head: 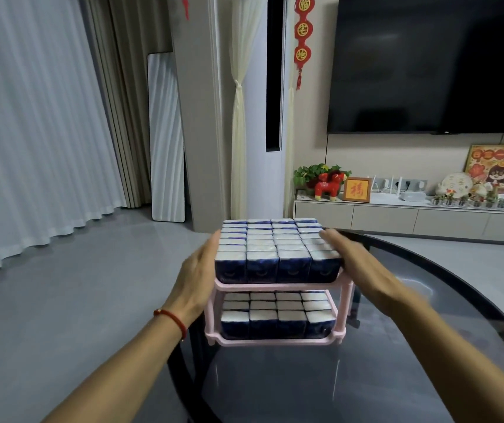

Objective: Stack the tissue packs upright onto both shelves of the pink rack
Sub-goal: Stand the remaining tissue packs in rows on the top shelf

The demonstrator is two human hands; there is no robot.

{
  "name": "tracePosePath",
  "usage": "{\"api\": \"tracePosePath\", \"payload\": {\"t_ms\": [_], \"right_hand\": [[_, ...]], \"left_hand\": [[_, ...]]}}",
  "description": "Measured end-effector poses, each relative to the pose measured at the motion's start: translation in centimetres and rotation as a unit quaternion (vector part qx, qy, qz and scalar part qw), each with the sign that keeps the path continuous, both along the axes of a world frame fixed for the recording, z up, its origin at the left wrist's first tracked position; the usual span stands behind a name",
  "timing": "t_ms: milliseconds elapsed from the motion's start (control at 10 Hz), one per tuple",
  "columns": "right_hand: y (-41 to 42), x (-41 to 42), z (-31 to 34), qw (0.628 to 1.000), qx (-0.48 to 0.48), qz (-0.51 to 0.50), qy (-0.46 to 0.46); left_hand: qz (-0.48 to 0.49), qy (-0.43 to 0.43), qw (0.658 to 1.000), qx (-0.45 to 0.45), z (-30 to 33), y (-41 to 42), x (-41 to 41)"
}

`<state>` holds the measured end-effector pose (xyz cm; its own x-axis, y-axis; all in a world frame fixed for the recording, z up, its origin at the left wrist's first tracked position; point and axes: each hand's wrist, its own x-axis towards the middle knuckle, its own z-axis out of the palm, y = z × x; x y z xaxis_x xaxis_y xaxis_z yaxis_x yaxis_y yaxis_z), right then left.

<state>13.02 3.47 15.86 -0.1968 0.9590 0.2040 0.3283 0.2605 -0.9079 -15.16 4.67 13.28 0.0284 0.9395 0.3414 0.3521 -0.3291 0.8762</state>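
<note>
My pink rack (pixel 278 338) stands on the dark round worktop (pixel 366 377), close to its left edge; the rack has two shelves, one above the other. The tissue packs (pixel 275 254) on the top shelf stand upright, dark blue on the sides and white on top, packed tight in rows of four; more packs (pixel 276 315) stand the same way on the bottom shelf, also four across.

My left hand (pixel 197 270) lies flat against the left side of the top packs, fingers straight and together, pointing away from me; it presses on them and grips nothing. A red bracelet (pixel 172 319) sits on that wrist. My right hand (pixel 348 254) lies flat against the right side of the same packs, fingers straight too, the tips reaching up near the back rows; it holds nothing either. So the top packs sit between my two hands.

Behind the worktop there is a grey floor (pixel 76 300); a big black screen (pixel 433 62) hangs on the wall, and a low cabinet (pixel 412 218) under it holds a red toy horse (pixel 330 186).
</note>
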Motion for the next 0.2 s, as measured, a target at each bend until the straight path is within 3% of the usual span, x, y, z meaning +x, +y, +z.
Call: {"api": "tracePosePath", "payload": {"t_ms": [100,200], "right_hand": [[-0.1,-0.2,0.2,0.995,0.024,-0.017,-0.096],[-1.0,0.5,0.2,0.99,0.054,-0.052,-0.122]], "left_hand": [[-0.02,0.093,0.995,-0.011,-0.9,0.3,-0.5],[-0.014,0.077,0.997,0.001,0.0,-0.8,-0.5]]}}
